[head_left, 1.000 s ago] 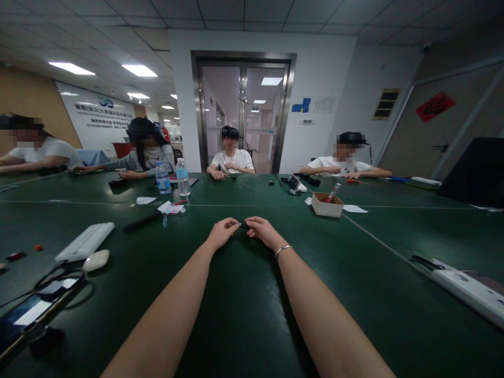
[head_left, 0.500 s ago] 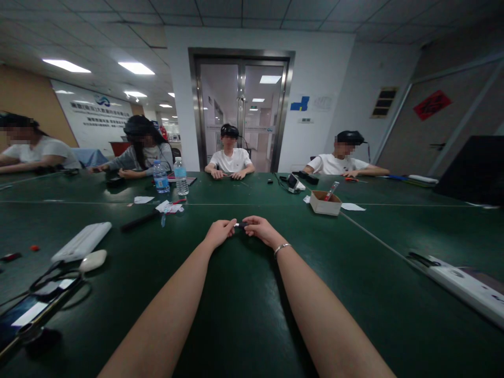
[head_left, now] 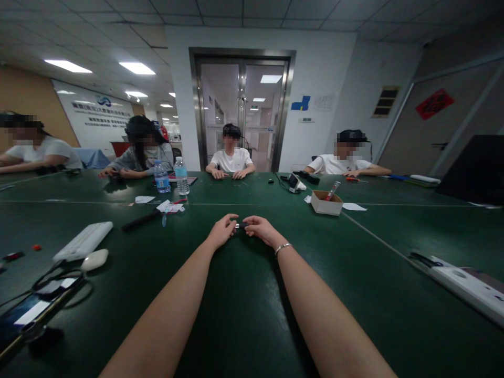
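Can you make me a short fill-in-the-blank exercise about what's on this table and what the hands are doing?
1. The left hand and right hand pinch a small dark object over the ____ table.
2. A bracelet sits on the ____ wrist.
3. Two water ____ stand far left of the hands.
4. The small cardboard box lies to the ____ of the hands.

Missing words: green; right; bottles; right

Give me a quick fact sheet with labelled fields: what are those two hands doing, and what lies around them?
left hand: pinches one end of a small dark object
right hand: pinches the other end
surface: green table
left side: white keyboard, white mouse
ahead: two water bottles, cardboard box
others: four people seated at the table
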Available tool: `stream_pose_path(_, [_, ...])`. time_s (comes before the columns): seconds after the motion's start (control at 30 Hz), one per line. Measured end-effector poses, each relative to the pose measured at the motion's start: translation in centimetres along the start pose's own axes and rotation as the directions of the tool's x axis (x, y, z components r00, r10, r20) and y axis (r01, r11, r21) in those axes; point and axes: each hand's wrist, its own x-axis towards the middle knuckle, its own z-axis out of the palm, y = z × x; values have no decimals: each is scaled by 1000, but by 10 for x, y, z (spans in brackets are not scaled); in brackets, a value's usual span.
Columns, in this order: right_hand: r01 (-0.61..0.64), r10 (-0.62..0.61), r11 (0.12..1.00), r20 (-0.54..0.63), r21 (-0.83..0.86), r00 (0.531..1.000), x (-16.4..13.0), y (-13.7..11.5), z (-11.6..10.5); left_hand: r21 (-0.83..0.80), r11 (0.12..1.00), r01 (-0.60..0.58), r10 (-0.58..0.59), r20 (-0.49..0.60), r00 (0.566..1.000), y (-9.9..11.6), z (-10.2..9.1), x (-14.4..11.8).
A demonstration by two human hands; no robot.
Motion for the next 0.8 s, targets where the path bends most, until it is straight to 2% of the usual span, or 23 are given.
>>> stream_pose_path(0.13, [2, -2, 999, -2, -37, 1000, 0, 0, 0, 35, 999, 13, -13, -6, 1000, -2, 1, 0])
stream_pose_path(0.3, [-36, 41, 985, 25, -171, 999, -1, 1, 8, 86, 996, -28, 33, -61, 998, 4, 2, -2])
stream_pose_path(0.4, [-27, 36, 959, 29, -283, 999, -2, -2, 16, 132, 989, -64, 76, -93, 993, 10, 4, -5])
stream_pose_path(0.5, [30, -28, 889, 12, -456, 1000, -3, -6, 24, 186, 979, -84, 101, -83, 991, 16, 9, -7])
stream_pose_path(0.6, [59, -72, 831, -1, -553, 997, -4, -8, 30, 236, 970, -64, 77, -44, 996, 25, 11, -6])
stream_pose_path(0.67, [46, -61, 859, -12, -510, 998, -5, -8, 30, 253, 966, -52, 47, 25, 999, 35, 7, -5])
stream_pose_path(0.8, [-9, 18, 909, 18, -418, 1000, -17, -15, 7, 313, 950, -7, -72, 239, 968, 68, -23, -13])
